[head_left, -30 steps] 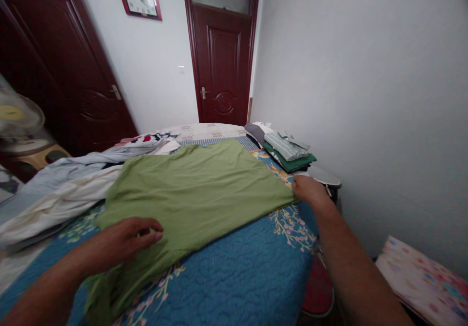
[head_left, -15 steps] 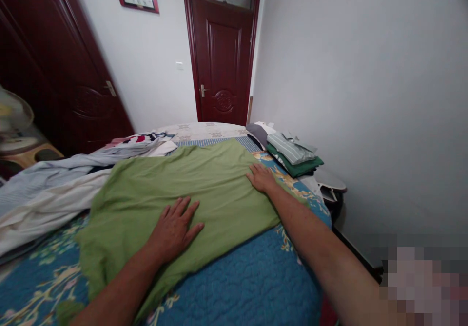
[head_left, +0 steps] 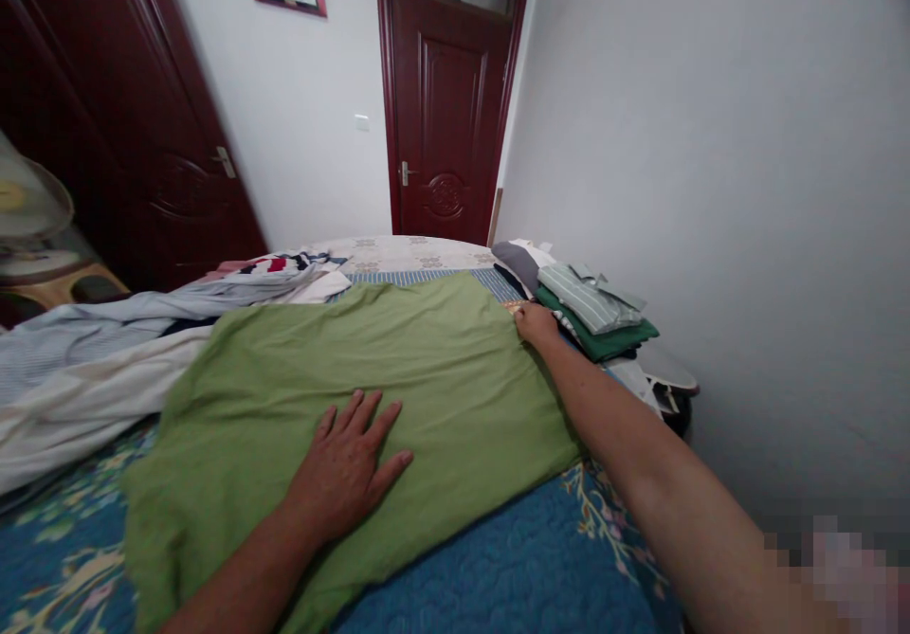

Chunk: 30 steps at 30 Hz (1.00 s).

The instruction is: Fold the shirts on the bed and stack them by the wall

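Observation:
A green T-shirt (head_left: 427,359) lies spread out on the bed, lightly creased across the middle. My left hand (head_left: 348,468) rests flat on the fabric near its front middle, fingers spread and pressing nothing but cloth. At the shirt's far right edge, my right hand (head_left: 536,323) has its fingers curled closed on the cloth. Its fingertips are partly hidden. Close beside that hand is a stack of folded clothes, with a grey striped shirt (head_left: 590,295) on top of a dark green garment (head_left: 615,342).
Loose unfolded clothes (head_left: 106,364) lie heaped along the left side of the bed. Under everything spreads a blue floral quilt (head_left: 490,568). A fan (head_left: 32,198) stands at far left. A plain wall (head_left: 711,189) borders the right side, and a dark red door (head_left: 451,122) is behind.
My right hand has moved outward to the shirt's right edge and its fingers have curled closed. My left hand stays flat on the shirt. The view has shifted slightly.

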### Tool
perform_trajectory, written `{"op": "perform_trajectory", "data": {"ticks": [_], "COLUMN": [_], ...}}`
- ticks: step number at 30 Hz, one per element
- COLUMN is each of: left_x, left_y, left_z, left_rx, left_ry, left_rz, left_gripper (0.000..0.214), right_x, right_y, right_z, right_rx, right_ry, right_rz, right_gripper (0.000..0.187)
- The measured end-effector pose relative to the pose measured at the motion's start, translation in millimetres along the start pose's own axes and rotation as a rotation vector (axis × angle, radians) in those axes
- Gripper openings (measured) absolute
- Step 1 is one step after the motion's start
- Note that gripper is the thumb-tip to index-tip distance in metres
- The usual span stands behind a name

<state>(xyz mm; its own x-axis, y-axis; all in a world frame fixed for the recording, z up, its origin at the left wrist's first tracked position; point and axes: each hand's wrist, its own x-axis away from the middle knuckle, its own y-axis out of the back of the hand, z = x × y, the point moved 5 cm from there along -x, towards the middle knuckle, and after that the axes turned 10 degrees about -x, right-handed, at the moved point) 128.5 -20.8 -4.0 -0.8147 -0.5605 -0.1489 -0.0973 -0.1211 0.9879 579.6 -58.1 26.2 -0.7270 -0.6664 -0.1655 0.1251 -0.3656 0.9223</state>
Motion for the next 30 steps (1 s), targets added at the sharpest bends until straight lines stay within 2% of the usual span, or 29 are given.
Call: {"op": "perform_trajectory", "data": {"ticks": [6,11,15,18,22,26,30], "left_x": [0.7,0.6,0.9,1.3,1.1,0.5,0.0], "left_y": [-3.2,-2.4,-3.0,-3.7,-2.8,-1.2,-0.1], "left_z": [1.7,0.8,0.9,1.3,1.1,0.4,0.1], "left_rx": [-0.004,0.012,0.034,0.042,0.042,0.043,0.045], "left_ry": [-0.002,-0.001,0.0,0.002,0.009,0.013,0.011], "left_rz": [-0.004,0.011,-0.006,-0.009,0.011,0.037,0.03], "left_gripper": [0.074,0.075,0.074,0.074,0.076,0.077,0.077], "right_x": [-28.1,-37.8,-38.6,-40.2,-44.2,-35.3,2.8], "right_y": [-20.4,-28.3,-26.2,-26.1,-33.1,-25.5,-21.2], "right_z": [16.4,18.3,18.2,17.5,20.1,25.7,36.5], "right_rx": [0.003,0.021,0.008,-0.032,-0.02,-0.007,0.054], "right_ry": [-0.041,-0.015,-0.002,-0.052,-0.077,-0.03,0.11], "right_rz": [0.028,0.024,-0.084,-0.161,-0.072,-0.081,-0.061], "right_gripper": [0.043,0.041,0.044,0.046,0.039,0.041,0.042]}}
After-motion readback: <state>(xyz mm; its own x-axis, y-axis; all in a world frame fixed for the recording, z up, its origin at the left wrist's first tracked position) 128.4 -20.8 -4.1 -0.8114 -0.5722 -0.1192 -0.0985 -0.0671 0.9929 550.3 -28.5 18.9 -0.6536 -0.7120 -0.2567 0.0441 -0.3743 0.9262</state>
